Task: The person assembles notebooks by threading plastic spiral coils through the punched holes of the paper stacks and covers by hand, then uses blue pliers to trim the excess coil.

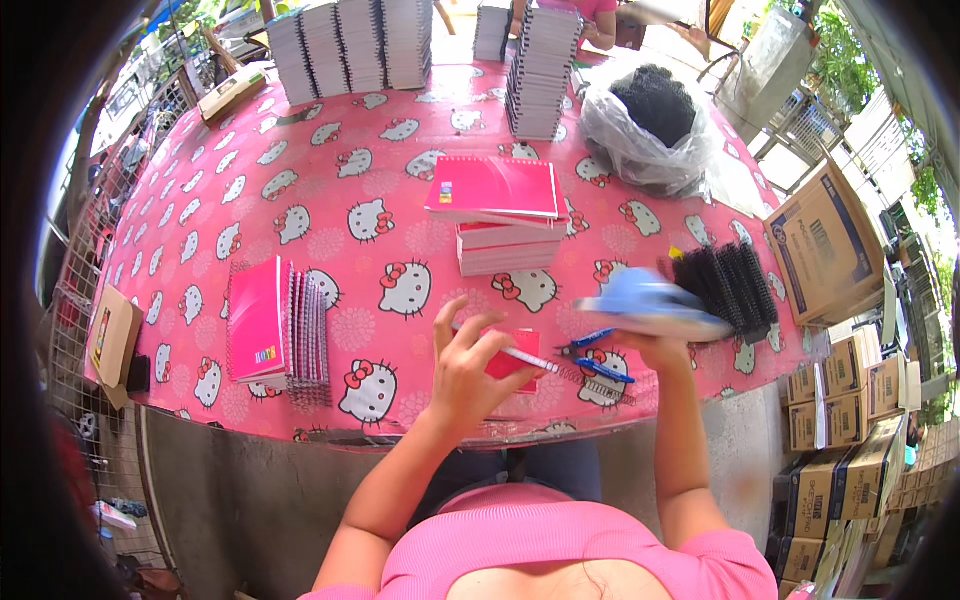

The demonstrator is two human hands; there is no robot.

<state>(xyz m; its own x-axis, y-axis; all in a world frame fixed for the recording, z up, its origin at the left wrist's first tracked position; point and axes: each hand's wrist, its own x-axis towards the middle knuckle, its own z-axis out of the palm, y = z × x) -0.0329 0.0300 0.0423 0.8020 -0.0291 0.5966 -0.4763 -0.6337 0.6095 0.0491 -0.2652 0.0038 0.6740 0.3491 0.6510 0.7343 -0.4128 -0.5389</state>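
My left hand (468, 358) is closed on a thin notebook (530, 359), tilted so its white page edge shows. A spiral coil (605, 388) sticks out from the notebook's right end. Behind that hand a red-pink cover (515, 350) shows in part. My right hand (655, 348) grips a blue and white object (655, 305), smeared by motion, so its kind is unclear. Blue-handled pliers (600, 362) rest on the table between my hands, jaws toward the left.
Pink spiral notebooks are stacked mid-table (495, 188) and at left (262, 320). Black coils lie at right (725, 285); more fill a plastic bag (645, 140). Tall notebook stacks (345, 50) stand at the far edge, near another person (600, 25). Cardboard boxes (825, 245) flank the right side.
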